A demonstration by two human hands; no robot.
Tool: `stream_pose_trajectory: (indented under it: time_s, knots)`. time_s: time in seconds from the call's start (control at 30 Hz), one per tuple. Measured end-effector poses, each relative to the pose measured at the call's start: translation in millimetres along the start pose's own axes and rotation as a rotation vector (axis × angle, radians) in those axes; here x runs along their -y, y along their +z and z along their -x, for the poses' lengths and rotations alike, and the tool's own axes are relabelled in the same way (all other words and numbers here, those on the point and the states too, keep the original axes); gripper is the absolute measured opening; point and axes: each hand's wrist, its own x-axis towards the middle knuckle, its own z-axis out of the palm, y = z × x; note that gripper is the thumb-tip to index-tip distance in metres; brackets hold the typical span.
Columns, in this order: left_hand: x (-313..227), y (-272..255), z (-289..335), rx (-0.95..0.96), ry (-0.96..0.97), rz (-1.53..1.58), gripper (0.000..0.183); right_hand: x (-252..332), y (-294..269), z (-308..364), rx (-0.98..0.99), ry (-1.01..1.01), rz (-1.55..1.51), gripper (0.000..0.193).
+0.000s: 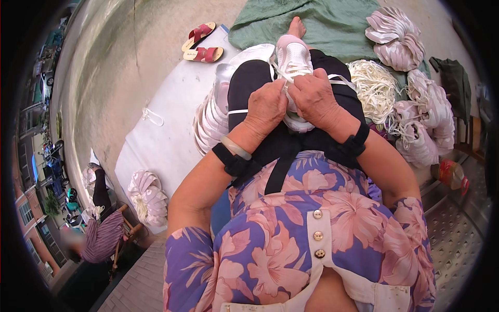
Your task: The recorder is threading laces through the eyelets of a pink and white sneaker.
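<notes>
A white sneaker (294, 56) with a pale pink toe rests between my thighs, its toe pointing away from me. My left hand (267, 105) is closed in a pinch at the sneaker's left side, gripping a white shoelace (281, 74). From the other side my right hand (315, 100) also pinches lace, its knuckles close to the left hand's. A loose lace end trails rightward over my right thigh. The sneaker's middle is partly hidden by both hands.
Beside my right leg lie a heap of white laces (375, 88) and several pale shoes (418, 138). Fanned pale shoe parts (212, 117) sit by my left leg on a white sheet (156, 138). Red sandals (204, 54), green cloth (312, 15), a bottle (450, 174) and another person (101, 236) surround me.
</notes>
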Motion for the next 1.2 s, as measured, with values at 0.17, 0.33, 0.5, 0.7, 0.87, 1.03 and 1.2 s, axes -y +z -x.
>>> stream_pose_trajectory:
  time_s: [0.17, 0.33, 0.5, 0.7, 0.87, 1.03, 1.2]
  knots:
    - [2, 1, 3, 0.002, 0.026, -0.055, 0.022, -15, -57, 48, 0.056, 0.024, -0.097, 0.012]
    - [-2, 0, 1, 0.007, 0.047, -0.065, 0.021, -68, -100, 170, 0.166, 0.267, -0.001, 0.008]
    - [1, -4, 3, -0.007, -0.065, 0.040, 0.014, -57, -102, 170, 0.238, 0.388, -0.092, 0.007]
    - [14, -2, -10, -0.083, -0.266, 0.208, 0.022, -48, -77, 116, 0.085, 0.388, -0.108, 0.025]
    - [14, -6, -15, 0.007, -0.355, 0.444, 0.011, -34, -45, 80, 0.011, 0.299, -0.232, 0.034]
    - [13, -21, -25, 0.305, -0.653, 0.841, 0.015, -29, -34, 77, 0.123, 0.343, -0.315, 0.033]
    - [8, -18, -31, 0.333, -0.741, 0.655, 0.025, -34, -28, 84, 0.077, 0.299, -0.402, 0.023]
